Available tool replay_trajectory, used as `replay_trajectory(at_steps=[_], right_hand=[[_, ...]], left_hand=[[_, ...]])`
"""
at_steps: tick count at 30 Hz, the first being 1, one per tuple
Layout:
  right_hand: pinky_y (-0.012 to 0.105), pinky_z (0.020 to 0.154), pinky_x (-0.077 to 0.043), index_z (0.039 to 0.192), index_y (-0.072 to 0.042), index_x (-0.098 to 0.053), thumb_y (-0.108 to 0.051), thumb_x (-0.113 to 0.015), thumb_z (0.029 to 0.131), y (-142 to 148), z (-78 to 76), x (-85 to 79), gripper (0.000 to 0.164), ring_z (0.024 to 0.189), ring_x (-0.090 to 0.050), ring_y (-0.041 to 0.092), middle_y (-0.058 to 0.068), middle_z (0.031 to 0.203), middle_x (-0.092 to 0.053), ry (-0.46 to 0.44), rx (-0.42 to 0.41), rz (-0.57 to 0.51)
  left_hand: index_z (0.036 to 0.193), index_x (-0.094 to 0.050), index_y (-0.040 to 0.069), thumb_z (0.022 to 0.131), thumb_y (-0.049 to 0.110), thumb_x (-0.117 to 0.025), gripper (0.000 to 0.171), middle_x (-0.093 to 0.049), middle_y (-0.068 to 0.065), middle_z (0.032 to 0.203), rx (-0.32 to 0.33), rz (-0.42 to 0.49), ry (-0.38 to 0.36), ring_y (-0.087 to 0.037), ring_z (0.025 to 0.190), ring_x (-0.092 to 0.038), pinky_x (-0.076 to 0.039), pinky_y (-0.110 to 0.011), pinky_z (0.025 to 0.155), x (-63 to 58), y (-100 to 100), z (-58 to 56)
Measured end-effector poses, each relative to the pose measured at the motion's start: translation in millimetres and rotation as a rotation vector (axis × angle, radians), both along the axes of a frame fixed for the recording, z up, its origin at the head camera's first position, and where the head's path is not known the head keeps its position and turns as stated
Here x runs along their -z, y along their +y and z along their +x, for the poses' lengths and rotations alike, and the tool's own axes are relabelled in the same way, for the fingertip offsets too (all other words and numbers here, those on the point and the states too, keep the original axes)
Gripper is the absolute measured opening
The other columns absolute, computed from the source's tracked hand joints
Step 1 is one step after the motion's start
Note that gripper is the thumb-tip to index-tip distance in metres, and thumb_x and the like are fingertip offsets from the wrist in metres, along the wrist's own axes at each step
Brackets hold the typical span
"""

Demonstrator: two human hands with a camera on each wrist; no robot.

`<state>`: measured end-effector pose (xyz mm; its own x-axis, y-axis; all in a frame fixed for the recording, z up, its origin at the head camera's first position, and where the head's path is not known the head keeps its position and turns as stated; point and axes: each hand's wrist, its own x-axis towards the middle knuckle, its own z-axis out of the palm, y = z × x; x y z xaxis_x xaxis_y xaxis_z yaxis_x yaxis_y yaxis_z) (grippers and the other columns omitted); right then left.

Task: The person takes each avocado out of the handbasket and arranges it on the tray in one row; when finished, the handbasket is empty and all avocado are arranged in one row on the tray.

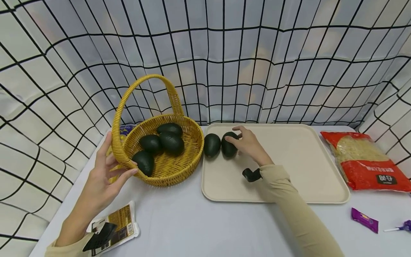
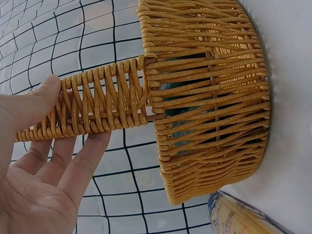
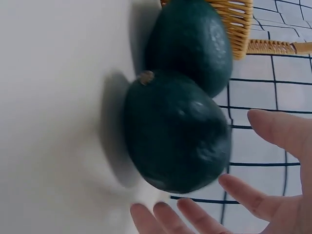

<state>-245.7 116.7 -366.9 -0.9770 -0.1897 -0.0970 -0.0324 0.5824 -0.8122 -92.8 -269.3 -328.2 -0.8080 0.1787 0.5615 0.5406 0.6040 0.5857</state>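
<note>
A yellow wicker basket (image 1: 170, 180) stands at the left with several dark green avocados (image 1: 172, 143) inside. My left hand (image 1: 100, 184) holds the lower left part of its arched handle (image 2: 100, 100), thumb on one side and fingers on the other. Two more avocados lie side by side on the left part of a beige tray (image 1: 276, 189). Over the right one of these, the near avocado (image 3: 175, 134), my right hand (image 1: 249, 144) is held with fingers spread. In the right wrist view its thumb and fingertips stand around that avocado with gaps between. The other avocado (image 1: 212, 145) sits nearest the basket.
A red bag of pale food (image 1: 369, 160) lies right of the tray. Nearer the front right are a purple wrapped candy (image 1: 364, 220) and a lollipop (image 1: 405, 226). A brown and white packet (image 1: 123, 225) lies under the left forearm. Black netting borders the table's back and sides.
</note>
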Motion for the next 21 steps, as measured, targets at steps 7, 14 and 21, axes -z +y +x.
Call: replay_trajectory(at_steps=[7, 14, 21], right_hand=[[0.057, 0.107, -0.049, 0.150, -0.001, -0.050, -0.031, -0.067, 0.103, -8, 6.9, -18.6, 0.058, 0.134, -0.049, 0.043, 0.030, 0.147, -0.045, 0.174, 0.005, 0.091], [0.049, 0.108, -0.051, 0.141, -0.004, -0.060, -0.017, -0.069, 0.102, -61, 21.0, -44.7, 0.043, 0.130, -0.052, 0.037, 0.023, 0.144, -0.049, 0.319, -0.178, 0.042], [0.048, 0.109, -0.050, 0.139, -0.004, -0.059, -0.013, -0.071, 0.101, -123, 27.2, -40.8, 0.040, 0.129, -0.053, 0.035, 0.020, 0.142, -0.048, 0.328, -0.367, 0.016]], left_hand=[[0.168, -0.005, 0.007, 0.069, -0.034, -0.076, 0.128, -0.065, -0.030, 0.122, 0.024, -0.006, 0.013, 0.015, 0.106, -0.060, -0.055, -0.005, 0.084, -0.6, -2, -0.9], [0.168, -0.005, 0.008, 0.069, -0.035, -0.075, 0.128, -0.064, -0.034, 0.123, 0.021, 0.002, 0.020, 0.015, 0.105, -0.060, -0.054, -0.005, 0.084, -0.5, -5, 2.0], [0.169, -0.006, 0.010, 0.072, -0.032, -0.076, 0.127, -0.066, -0.033, 0.118, -0.001, -0.006, 0.010, 0.017, 0.102, -0.058, -0.053, -0.003, 0.084, -0.7, 0, 2.1]])
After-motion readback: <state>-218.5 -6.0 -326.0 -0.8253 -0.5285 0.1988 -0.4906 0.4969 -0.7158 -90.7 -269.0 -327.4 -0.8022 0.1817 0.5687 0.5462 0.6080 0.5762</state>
